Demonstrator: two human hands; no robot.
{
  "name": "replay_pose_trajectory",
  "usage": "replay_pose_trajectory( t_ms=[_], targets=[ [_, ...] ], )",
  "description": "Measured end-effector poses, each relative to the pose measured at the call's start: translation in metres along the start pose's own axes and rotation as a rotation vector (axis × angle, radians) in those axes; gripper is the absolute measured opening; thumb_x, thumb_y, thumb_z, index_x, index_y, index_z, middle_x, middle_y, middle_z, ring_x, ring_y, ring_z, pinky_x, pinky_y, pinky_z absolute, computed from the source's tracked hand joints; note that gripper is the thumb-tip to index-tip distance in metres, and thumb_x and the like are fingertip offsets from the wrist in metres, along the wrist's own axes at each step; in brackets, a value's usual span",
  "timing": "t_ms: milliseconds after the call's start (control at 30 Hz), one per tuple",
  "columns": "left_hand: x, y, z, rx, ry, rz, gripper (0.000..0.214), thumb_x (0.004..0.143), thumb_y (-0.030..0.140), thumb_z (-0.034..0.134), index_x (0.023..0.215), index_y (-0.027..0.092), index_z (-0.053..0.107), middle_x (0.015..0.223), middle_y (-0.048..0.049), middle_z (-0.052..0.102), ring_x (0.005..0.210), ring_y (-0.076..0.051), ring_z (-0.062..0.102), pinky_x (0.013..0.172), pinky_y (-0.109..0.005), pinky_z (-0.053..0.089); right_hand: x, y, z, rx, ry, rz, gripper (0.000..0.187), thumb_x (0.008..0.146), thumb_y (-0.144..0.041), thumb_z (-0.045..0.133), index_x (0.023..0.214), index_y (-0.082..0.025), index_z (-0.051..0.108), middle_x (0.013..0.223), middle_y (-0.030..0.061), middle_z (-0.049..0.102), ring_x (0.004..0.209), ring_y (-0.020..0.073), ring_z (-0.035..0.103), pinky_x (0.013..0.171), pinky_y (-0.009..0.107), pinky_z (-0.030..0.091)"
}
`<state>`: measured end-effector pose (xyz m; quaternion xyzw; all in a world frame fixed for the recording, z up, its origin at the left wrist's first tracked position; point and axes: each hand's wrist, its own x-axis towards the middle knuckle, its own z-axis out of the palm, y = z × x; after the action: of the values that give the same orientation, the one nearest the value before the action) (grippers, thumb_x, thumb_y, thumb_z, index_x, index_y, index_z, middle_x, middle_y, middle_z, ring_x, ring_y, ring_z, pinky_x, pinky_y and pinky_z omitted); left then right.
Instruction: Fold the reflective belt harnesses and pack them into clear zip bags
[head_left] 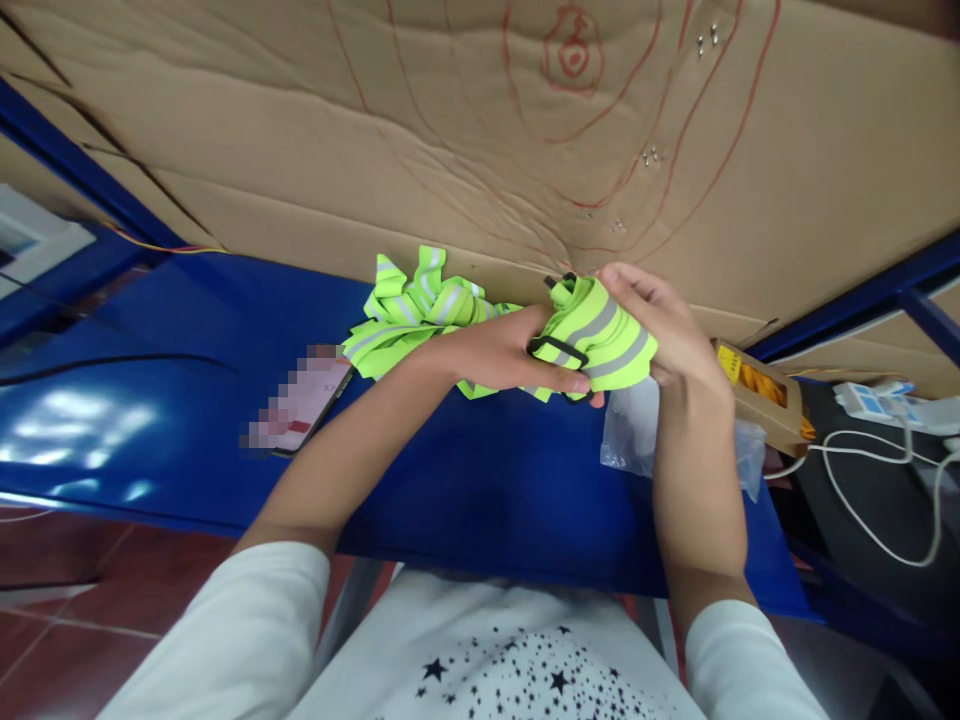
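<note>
Between my two hands is a folded bundle of neon-yellow reflective strap (600, 335) with grey stripes and black trim. My left hand (510, 350) grips its left side, thumb along the lower edge. Around the bundle's right side and back my right hand (667, 320) is closed, with some fingers hidden behind it. A loose heap of the same yellow reflective straps (409, 310) lies on the blue table (480, 480), behind and to the left of my left hand. Under my right wrist rests a clear plastic bag (630, 430).
A phone (307, 400) lies left of my left forearm. Upright cardboard with red drawn lines (450, 120) closes off the table's back. To the right are a small cardboard box (765, 400), white cables (885, 450) and a power strip (877, 405). A black cable (112, 365) crosses the left side.
</note>
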<state>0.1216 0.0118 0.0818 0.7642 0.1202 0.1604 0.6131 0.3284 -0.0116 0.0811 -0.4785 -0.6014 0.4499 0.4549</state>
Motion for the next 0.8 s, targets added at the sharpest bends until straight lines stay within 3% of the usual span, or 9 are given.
replay_pose_trajectory(
  t_ms=[100, 167, 233, 367, 467, 567, 733, 800],
  targets=[
    [0.006, -0.008, 0.003, -0.027, 0.02, 0.013, 0.019, 0.089, 0.027, 0.076, 0.105, 0.015, 0.077, 0.103, -0.0084, 0.081, 0.093, -0.019, 0.075, 0.082, -0.027, 0.058, -0.007, -0.004, -0.008, -0.111, -0.095, -0.031, 0.06, 0.094, -0.078, 0.053, 0.11, -0.025, 0.075, 0.1, 0.0046, 0.076, 0.083, 0.0201, 0.074, 0.065, 0.03, 0.061],
    [0.01, -0.015, 0.005, -0.064, 0.053, 0.009, 0.021, 0.088, 0.027, 0.077, 0.105, 0.015, 0.075, 0.106, -0.0089, 0.081, 0.098, -0.021, 0.075, 0.085, -0.028, 0.058, -0.012, -0.007, -0.009, -0.212, -0.185, -0.077, 0.059, 0.092, -0.073, 0.063, 0.128, -0.027, 0.071, 0.113, 0.0044, 0.076, 0.081, 0.0196, 0.073, 0.065, 0.03, 0.06],
    [0.012, -0.021, 0.006, -0.115, 0.087, -0.007, 0.025, 0.086, 0.027, 0.08, 0.106, 0.015, 0.075, 0.109, -0.0098, 0.081, 0.103, -0.022, 0.075, 0.087, -0.03, 0.059, -0.014, -0.008, -0.005, -0.31, -0.178, -0.122, 0.063, 0.084, -0.061, 0.079, 0.136, -0.029, 0.067, 0.114, 0.0028, 0.076, 0.074, 0.0178, 0.071, 0.063, 0.03, 0.058],
    [0.012, -0.024, 0.003, -0.304, 0.076, -0.05, 0.033, 0.079, 0.029, 0.087, 0.107, 0.014, 0.075, 0.108, -0.0115, 0.081, 0.101, -0.024, 0.077, 0.091, -0.035, 0.06, -0.011, -0.01, 0.004, -0.392, -0.05, -0.154, 0.05, 0.084, -0.056, 0.08, 0.124, -0.027, 0.072, 0.094, -0.0008, 0.076, 0.062, 0.0157, 0.066, 0.061, 0.03, 0.054],
    [0.011, -0.023, -0.001, -0.402, 0.035, -0.054, 0.039, 0.075, 0.033, 0.092, 0.104, 0.013, 0.076, 0.107, -0.0129, 0.081, 0.097, -0.025, 0.077, 0.092, -0.038, 0.061, -0.01, -0.014, 0.005, -0.428, 0.055, -0.238, 0.04, 0.086, -0.055, 0.078, 0.111, -0.024, 0.076, 0.096, 0.0005, 0.076, 0.079, 0.0193, 0.07, 0.07, 0.031, 0.055],
    [0.011, -0.022, -0.002, -0.338, 0.047, -0.077, 0.032, 0.076, 0.032, 0.091, 0.099, 0.013, 0.077, 0.098, -0.0096, 0.081, 0.094, -0.022, 0.077, 0.088, -0.034, 0.059, -0.014, -0.018, 0.003, -0.404, 0.11, -0.242, 0.036, 0.088, -0.057, 0.076, 0.102, -0.023, 0.078, 0.096, 0.0013, 0.076, 0.09, 0.0219, 0.071, 0.077, 0.032, 0.057],
    [0.016, -0.028, 0.004, -0.119, 0.071, -0.145, 0.024, 0.081, 0.034, 0.086, 0.077, 0.014, 0.073, 0.073, -0.0041, 0.073, 0.072, -0.014, 0.068, 0.069, -0.026, 0.053, -0.019, -0.02, -0.003, -0.189, 0.124, -0.089, 0.043, 0.085, -0.068, 0.074, 0.086, -0.025, 0.078, 0.082, 0.0021, 0.076, 0.078, 0.0236, 0.073, 0.063, 0.033, 0.058],
    [0.02, -0.03, 0.008, -0.104, 0.017, -0.11, 0.027, 0.084, 0.038, 0.082, 0.074, 0.015, 0.07, 0.063, -0.0005, 0.065, 0.06, -0.011, 0.06, 0.06, -0.024, 0.049, -0.019, -0.018, -0.007, -0.1, 0.13, -0.039, 0.044, 0.083, -0.069, 0.076, 0.084, -0.025, 0.078, 0.082, 0.0034, 0.077, 0.079, 0.0254, 0.075, 0.064, 0.035, 0.061]
  ],
)
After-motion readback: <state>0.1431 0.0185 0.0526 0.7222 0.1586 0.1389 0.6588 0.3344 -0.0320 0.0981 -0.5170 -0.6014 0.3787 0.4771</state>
